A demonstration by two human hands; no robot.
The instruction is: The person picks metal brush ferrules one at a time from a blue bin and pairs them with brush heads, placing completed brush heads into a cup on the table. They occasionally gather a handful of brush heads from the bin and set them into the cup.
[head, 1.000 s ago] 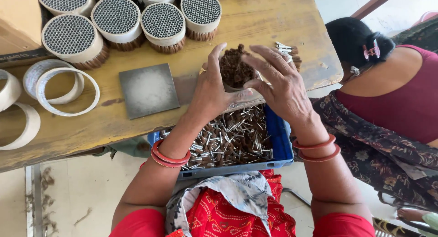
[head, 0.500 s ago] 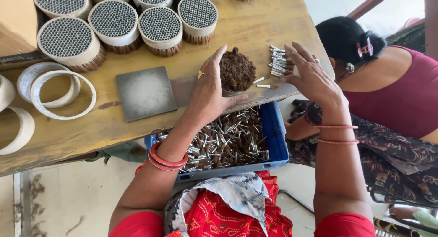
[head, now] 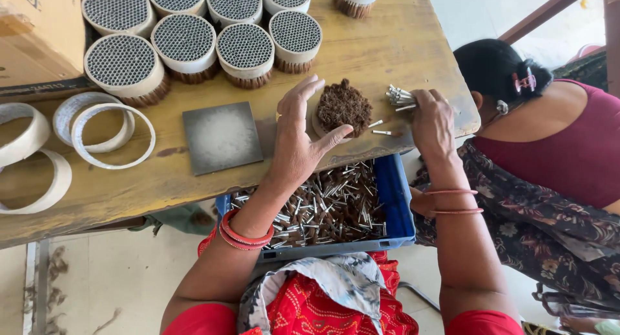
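Bundle (head: 343, 107) sits cupped against left hand (head: 298, 136) on table (head: 387, 44).

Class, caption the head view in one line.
Left hand cups a brown bundle; right hand grips silver sticks.
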